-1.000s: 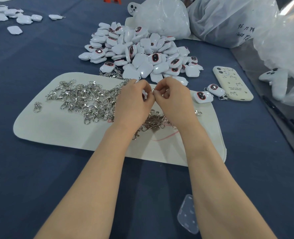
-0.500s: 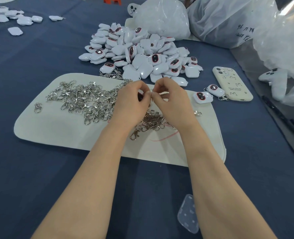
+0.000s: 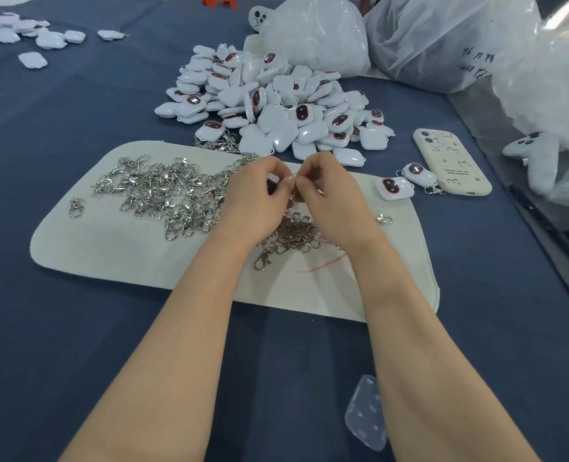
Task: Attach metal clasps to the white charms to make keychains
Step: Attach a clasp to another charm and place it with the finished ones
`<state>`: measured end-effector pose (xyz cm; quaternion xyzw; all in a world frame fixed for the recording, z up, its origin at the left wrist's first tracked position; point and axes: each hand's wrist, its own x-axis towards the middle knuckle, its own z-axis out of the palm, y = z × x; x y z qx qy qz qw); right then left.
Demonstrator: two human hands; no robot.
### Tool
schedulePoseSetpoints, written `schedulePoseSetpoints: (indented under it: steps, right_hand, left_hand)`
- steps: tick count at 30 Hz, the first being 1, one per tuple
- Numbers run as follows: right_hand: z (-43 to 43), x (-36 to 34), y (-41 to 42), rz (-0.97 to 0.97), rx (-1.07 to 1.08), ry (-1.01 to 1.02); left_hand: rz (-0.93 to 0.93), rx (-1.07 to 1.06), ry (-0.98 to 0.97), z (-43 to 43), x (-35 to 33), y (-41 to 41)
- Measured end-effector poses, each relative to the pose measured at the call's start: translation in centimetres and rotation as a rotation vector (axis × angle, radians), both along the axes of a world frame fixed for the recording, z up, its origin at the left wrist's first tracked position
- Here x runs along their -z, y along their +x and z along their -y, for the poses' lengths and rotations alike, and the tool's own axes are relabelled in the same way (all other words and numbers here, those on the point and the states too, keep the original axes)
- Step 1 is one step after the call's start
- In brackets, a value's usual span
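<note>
My left hand (image 3: pixel 255 198) and my right hand (image 3: pixel 329 198) meet fingertip to fingertip above the white felt mat (image 3: pixel 116 251). The left hand holds a white charm (image 3: pixel 271 185), mostly hidden by its fingers. The right hand pinches a thin metal ring of a clasp (image 3: pixel 293 177) against the charm. A heap of silver clasps (image 3: pixel 163 195) lies on the mat to the left, and more clasps (image 3: pixel 293 238) lie under my wrists. A big pile of white charms (image 3: pixel 270 105) sits just beyond the mat.
Two finished keychains (image 3: pixel 406 181) lie right of the mat beside a cream phone (image 3: pixel 451 161). Plastic bags (image 3: pixel 443 41) stand at the back right. More charms (image 3: pixel 33 35) are scattered at the far left. A clear plastic piece (image 3: pixel 368 411) lies near my right forearm.
Both hands have stayed together over the mat. The fingers have shifted slightly as they work the ring against the charm.
</note>
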<state>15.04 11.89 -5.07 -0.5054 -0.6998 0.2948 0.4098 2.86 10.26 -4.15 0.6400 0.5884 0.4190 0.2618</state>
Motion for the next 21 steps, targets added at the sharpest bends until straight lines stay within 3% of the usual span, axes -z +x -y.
schedulePoseSetpoints:
  steps: [14, 21]
  right_hand:
    - [-0.2, -0.5, 0.8, -0.067, 0.091, -0.04]
    - [0.1, -0.8, 0.7, 0.064, 0.106, 0.013]
  left_hand:
    - [0.201, 0.092, -0.075, -0.2, 0.0, -0.6]
    - [0.127, 0.051, -0.043, -0.3, -0.3, -0.5]
